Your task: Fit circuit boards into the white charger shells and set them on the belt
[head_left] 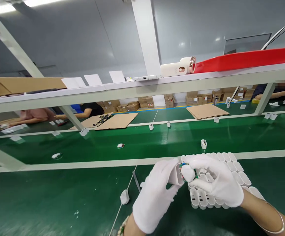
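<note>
My left hand (157,191), in a white glove, is closed around a white plastic housing (176,175) with its opening turned to the right. My right hand (216,178), gloved too, pinches a small round white part with a green circuit board (188,173) at its edge. Board and housing meet at the housing's opening; whether the board is inside cannot be made out. Under and behind my right hand, rows of white oval housings (244,178) stand close together on the green table (59,203).
A green conveyor (142,142) beyond a pale rail carries white parts (203,144). A crumpled white piece (124,197) lies left of my hands. Overhead, a shelf (122,91) holds a red tray (245,60) and a white device (173,69). People sit across the line.
</note>
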Tool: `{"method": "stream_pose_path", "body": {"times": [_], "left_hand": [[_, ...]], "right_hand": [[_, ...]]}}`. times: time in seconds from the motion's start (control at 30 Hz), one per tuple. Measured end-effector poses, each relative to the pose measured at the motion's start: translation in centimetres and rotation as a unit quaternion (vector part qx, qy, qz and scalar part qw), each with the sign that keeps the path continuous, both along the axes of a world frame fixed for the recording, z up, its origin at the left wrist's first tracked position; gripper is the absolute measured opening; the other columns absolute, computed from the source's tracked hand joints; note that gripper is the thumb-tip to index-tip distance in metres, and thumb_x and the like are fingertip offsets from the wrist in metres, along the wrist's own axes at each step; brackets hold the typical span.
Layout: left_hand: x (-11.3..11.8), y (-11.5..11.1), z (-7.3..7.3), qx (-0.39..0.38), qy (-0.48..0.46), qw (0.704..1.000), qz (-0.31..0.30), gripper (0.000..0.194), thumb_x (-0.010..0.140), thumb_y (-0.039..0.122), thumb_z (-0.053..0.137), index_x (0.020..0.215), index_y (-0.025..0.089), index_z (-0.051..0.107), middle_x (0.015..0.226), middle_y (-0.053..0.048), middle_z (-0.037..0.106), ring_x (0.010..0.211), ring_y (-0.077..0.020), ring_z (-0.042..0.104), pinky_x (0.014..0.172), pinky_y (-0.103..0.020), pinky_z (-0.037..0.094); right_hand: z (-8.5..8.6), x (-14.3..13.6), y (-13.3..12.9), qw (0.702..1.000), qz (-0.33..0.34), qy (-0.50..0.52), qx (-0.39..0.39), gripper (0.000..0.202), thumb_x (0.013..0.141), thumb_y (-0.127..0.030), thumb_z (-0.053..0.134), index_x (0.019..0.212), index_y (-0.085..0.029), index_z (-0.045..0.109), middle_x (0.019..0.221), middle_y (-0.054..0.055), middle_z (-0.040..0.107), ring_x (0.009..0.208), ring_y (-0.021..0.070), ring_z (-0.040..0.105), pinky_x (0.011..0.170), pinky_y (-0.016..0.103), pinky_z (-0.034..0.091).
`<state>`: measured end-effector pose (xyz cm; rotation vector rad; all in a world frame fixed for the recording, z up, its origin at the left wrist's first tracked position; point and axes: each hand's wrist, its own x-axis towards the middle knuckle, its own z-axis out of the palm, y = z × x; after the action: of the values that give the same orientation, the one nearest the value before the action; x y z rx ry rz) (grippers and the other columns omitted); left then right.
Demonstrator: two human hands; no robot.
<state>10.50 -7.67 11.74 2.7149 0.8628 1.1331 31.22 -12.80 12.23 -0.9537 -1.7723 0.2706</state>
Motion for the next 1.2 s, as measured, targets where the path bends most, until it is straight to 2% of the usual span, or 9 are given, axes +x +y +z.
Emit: {"method": "stream_pose_path", "body": {"times": [0.1,0.23,0.33,0.53,0.77,0.9,1.07,1.13,1.2], "left_hand": [[0.0,-0.5,0.2,0.033,0.008,0.999,0.004,0.039,0.089,0.012,0.058,0.126,0.022,0.051,0.111,-0.007,0.068,0.103,-0.021,0.065,0.09,-0.035,0.056],[-0.1,-0.8,0.2,0.065,0.031,0.997,0.023,0.034,0.091,0.014,0.054,0.124,0.02,0.052,0.111,-0.009,0.068,0.104,-0.0228,0.066,0.088,-0.036,0.057],[-0.1,-0.7,0.1,0.088,0.032,0.995,0.028,0.034,0.091,0.012,0.051,0.124,0.019,0.052,0.111,-0.01,0.069,0.105,-0.0231,0.066,0.089,-0.037,0.058],[0.0,-0.4,-0.2,0.111,0.034,0.993,0.035,0.03,0.091,0.012,0.049,0.121,0.019,0.053,0.11,-0.011,0.069,0.104,-0.0232,0.068,0.09,-0.037,0.059],[0.0,-0.3,-0.5,0.128,0.039,0.99,0.036,0.031,0.092,0.013,0.048,0.122,0.019,0.052,0.11,-0.012,0.07,0.103,-0.0237,0.068,0.089,-0.038,0.06],[0.0,-0.2,-0.7,0.132,0.04,0.99,0.03,0.036,0.09,0.008,0.047,0.124,0.018,0.051,0.112,-0.012,0.07,0.105,-0.0236,0.068,0.091,-0.038,0.059],[-0.1,-0.6,-0.5,0.087,0.03,0.996,0.007,0.038,0.089,0.009,0.053,0.125,0.02,0.051,0.115,-0.01,0.069,0.108,-0.0232,0.066,0.093,-0.036,0.057],[0.0,-1.1,0.0,0.03,0.025,0.999,-0.016,0.039,0.088,0.011,0.058,0.124,0.023,0.052,0.118,-0.008,0.068,0.11,-0.023,0.064,0.093,-0.036,0.057],[0.3,-1.5,0.3,-0.047,0.018,0.998,-0.039,0.042,0.085,0.01,0.062,0.122,0.027,0.052,0.115,-0.005,0.067,0.108,-0.0217,0.064,0.091,-0.034,0.056]], "right_hand": [[0.7,-0.4,0.2,0.998,0.048,-0.041,-0.022,0.019,0.083,-0.007,0.065,0.09,-0.024,0.06,0.089,-0.001,0.067,0.085,0.0166,0.061,0.079,0.031,0.05],[1.7,-0.8,-0.1,0.991,0.083,-0.073,-0.076,0.024,0.084,-0.001,0.056,0.077,-0.022,0.048,0.076,-0.004,0.054,0.073,0.0123,0.049,0.071,0.025,0.042],[1.7,-1.0,-0.5,0.988,0.081,-0.103,-0.088,0.025,0.085,-0.001,0.052,0.076,-0.022,0.044,0.077,-0.003,0.051,0.073,0.0125,0.048,0.069,0.024,0.04],[1.2,-1.0,-1.0,0.982,0.039,-0.172,-0.074,0.016,0.099,-0.015,0.043,0.085,-0.023,0.047,0.083,-0.001,0.053,0.072,0.014,0.048,0.067,0.026,0.038],[0.9,-0.8,-0.8,0.979,0.033,-0.193,-0.055,0.016,0.102,-0.02,0.039,0.09,-0.024,0.05,0.084,0.0,0.053,0.071,0.0141,0.048,0.065,0.027,0.037],[1.2,-0.9,-0.7,0.98,0.038,-0.19,-0.042,0.018,0.101,-0.02,0.039,0.087,-0.023,0.05,0.083,0.0,0.054,0.069,0.0137,0.049,0.063,0.026,0.037],[1.7,-0.6,-0.9,0.977,0.058,-0.194,-0.063,0.014,0.099,-0.021,0.047,0.088,-0.022,0.054,0.086,0.0,0.059,0.068,0.0122,0.053,0.063,0.027,0.038],[2.1,-0.2,-0.9,0.978,0.087,-0.176,-0.064,0.009,0.095,-0.028,0.06,0.087,-0.022,0.058,0.085,-0.002,0.061,0.073,0.0123,0.055,0.07,0.027,0.04],[2.4,0.2,-0.8,0.983,0.096,-0.138,-0.069,0.019,0.083,-0.036,0.076,0.085,-0.024,0.062,0.084,-0.003,0.062,0.082,0.0139,0.057,0.078,0.028,0.042]]}}
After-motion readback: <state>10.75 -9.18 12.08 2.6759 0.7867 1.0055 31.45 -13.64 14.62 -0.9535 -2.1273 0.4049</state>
